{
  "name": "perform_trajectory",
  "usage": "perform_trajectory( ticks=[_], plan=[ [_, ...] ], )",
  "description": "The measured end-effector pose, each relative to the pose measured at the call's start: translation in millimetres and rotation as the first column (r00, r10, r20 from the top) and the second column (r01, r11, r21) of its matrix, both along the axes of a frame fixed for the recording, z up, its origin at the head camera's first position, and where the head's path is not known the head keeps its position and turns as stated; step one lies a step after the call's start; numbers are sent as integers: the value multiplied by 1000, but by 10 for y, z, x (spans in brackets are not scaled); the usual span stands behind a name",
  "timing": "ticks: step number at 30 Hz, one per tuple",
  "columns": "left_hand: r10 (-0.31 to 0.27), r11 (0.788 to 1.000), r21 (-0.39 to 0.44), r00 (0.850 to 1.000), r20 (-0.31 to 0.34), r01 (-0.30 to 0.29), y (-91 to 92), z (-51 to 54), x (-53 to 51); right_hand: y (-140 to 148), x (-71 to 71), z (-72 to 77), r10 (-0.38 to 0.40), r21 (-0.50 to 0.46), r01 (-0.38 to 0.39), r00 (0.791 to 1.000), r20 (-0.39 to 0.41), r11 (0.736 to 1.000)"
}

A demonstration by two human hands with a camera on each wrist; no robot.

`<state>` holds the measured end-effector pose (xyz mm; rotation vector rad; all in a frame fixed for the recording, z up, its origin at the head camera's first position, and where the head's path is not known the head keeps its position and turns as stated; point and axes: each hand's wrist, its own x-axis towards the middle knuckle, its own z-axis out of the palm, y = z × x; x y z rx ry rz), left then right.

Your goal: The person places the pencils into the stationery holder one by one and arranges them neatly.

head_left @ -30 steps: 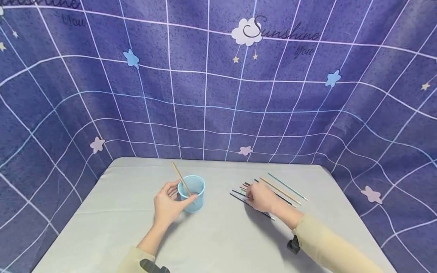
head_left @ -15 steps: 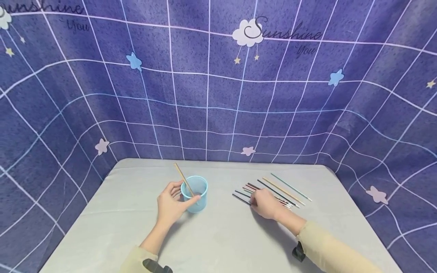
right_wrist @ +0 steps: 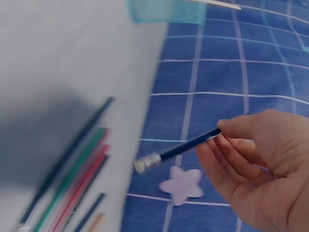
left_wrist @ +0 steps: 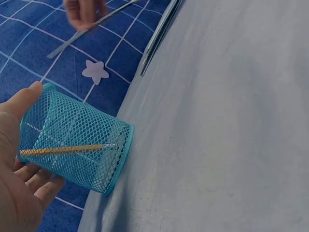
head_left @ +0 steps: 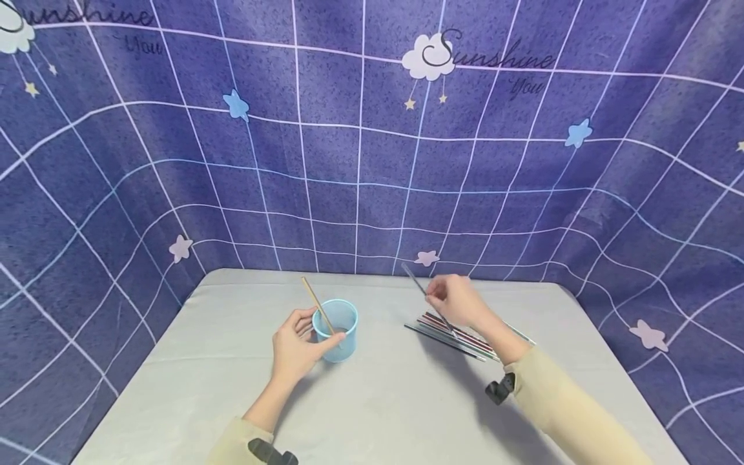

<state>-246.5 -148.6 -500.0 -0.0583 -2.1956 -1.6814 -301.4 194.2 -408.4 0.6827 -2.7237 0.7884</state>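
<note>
My left hand grips a light blue mesh pencil cup, thumb at the rim and fingers round the side. A yellow-orange pencil leans inside, its upper end sticking out. Farther right, my right hand pinches a dark blue pencil between thumb and fingers, held up at a slant. A silver band and whitish eraser end show on it in the right wrist view. Below this hand lie several pencils, dark, green and red, side by side. The right forearm hides part of them.
A pale cloth covers the table. Behind and along both sides hangs a purple-blue curtain with grid lines, stars and clouds. Each wrist wears a small black device, seen on the right sleeve.
The right hand has lifted off the row of pencils toward the back of the table, now raising one dark pencil. The left hand keeps its grip on the cup.
</note>
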Motion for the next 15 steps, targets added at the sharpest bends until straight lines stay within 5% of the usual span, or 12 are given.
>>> perform_trajectory(
  ticks=[4,8,15],
  plan=[
    [15,1000,-25,1000,-9,-15,1,-10,-3,-66,-82,255,-36,-69,31,997,-74,997],
    [34,999,-35,999,-9,-35,-17,-15,20,-195,-138,453,-59,-203,45,996,-67,978],
    [22,999,-25,1000,-3,-22,3,-3,6,-519,-149,650,32,-404,-46,999,-42,914]
  ],
)
